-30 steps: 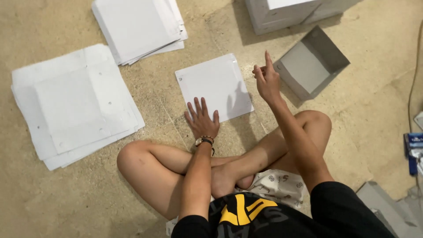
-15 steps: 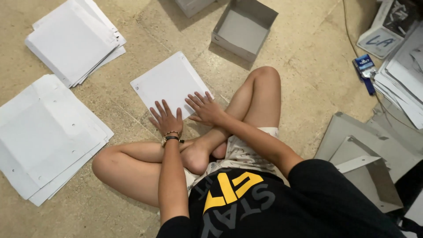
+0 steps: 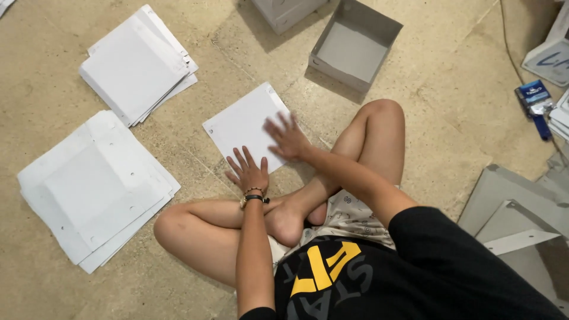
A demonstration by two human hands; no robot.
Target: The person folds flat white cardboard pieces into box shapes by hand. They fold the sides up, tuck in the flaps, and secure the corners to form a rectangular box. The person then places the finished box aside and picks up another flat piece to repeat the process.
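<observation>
I sit cross-legged on a beige floor. A flat white cardboard sheet lies in front of my legs. My left hand, with a bracelet at the wrist, rests palm down with fingers spread on the sheet's near edge. My right hand lies flat and open on the sheet's right part, slightly blurred. Neither hand grips anything.
Two stacks of white cardboard blanks lie to the left, one near and one farther. An open grey box stands ahead, another box behind it. Grey folded pieces sit at the right, a small blue object beyond.
My right hand came down from the air beside the open box onto the sheet. My left hand stayed on the sheet's near edge. The view swung about.
</observation>
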